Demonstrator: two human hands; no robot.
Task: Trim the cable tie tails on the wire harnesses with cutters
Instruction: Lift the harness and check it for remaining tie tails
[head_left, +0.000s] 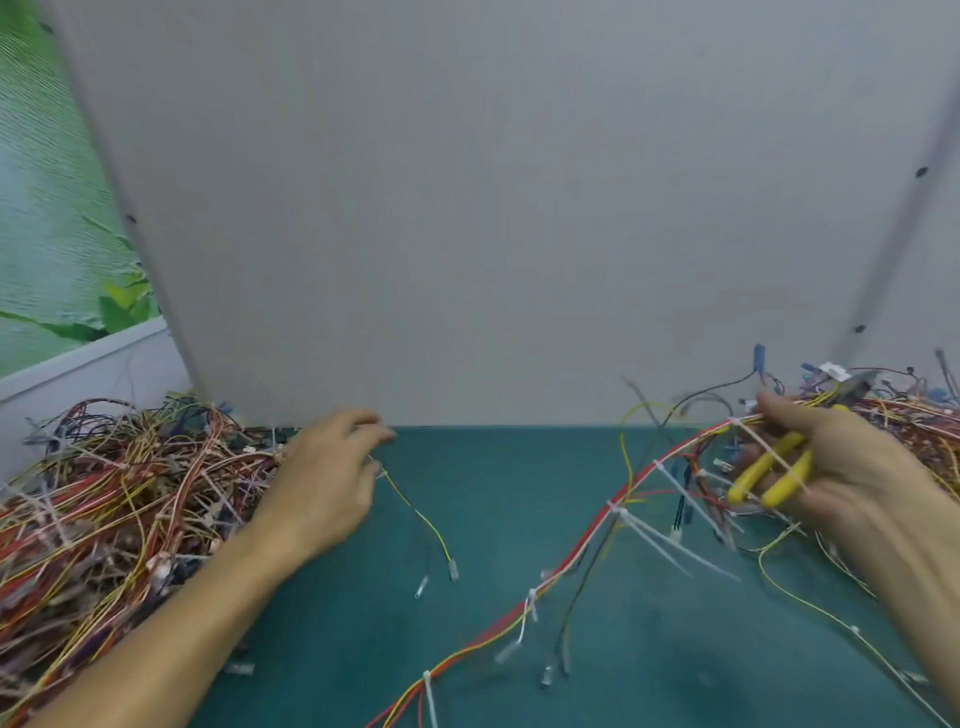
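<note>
On my feed the right hand (841, 467) is at the right edge of the green mat (493, 483), fingers curled round the yellow handles of the cutters (787, 486), whose handles stand spread apart. The same hand also holds the far end of a harness (571, 552) against the tool. From there the harness runs in red and yellow wires near and left across the mat. Long white tie tails (675, 543) stick out from it, untrimmed. The left hand (322, 483) is at the far left of the mat, beside the left pile (104, 493) of harnesses, its fingers loosely curled and blurred. A thin yellow wire (426, 522) starts at its fingertips; I cannot tell whether they pinch it. A second pile (924, 415) lies behind the right hand, against the grey panel (493, 208)
</note>
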